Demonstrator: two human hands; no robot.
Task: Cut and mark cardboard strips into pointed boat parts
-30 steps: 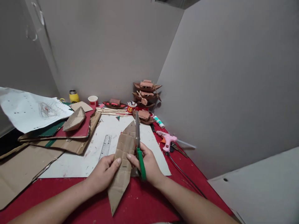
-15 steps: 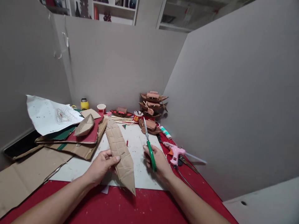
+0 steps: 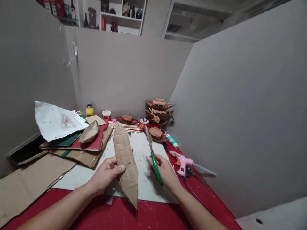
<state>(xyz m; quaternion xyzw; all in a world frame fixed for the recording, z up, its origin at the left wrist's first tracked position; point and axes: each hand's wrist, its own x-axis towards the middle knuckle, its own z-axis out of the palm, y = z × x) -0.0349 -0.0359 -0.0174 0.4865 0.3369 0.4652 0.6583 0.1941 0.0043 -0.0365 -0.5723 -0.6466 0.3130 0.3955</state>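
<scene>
My left hand [image 3: 108, 174] grips a long strip of brown cardboard [image 3: 126, 159], pointed at both ends and creased across, with the thumb on its face. It is held tilted above a white board [image 3: 144, 150]. My right hand [image 3: 164, 171] is closed around green-handled scissors [image 3: 157, 167], whose blades point away from me and up. The blades look closed and stand apart from the cardboard. Fingers under the scissor handles are partly hidden.
Left lies a pile of cardboard sheets [image 3: 76, 156] with a small cardboard boat [image 3: 90, 131] and scribbled paper [image 3: 59, 121]. Brown model boats [image 3: 158, 111] stack at the back, beside thin sticks [image 3: 127, 127] and a red cup [image 3: 143, 124]. A pink glue gun [image 3: 183, 163] lies right. Grey partitions [image 3: 230, 105] enclose the table.
The cardboard strip has turned slightly more upright in my left hand. The scissor tips have swung slightly left. The whole view has shifted, with more of the shelf showing above.
</scene>
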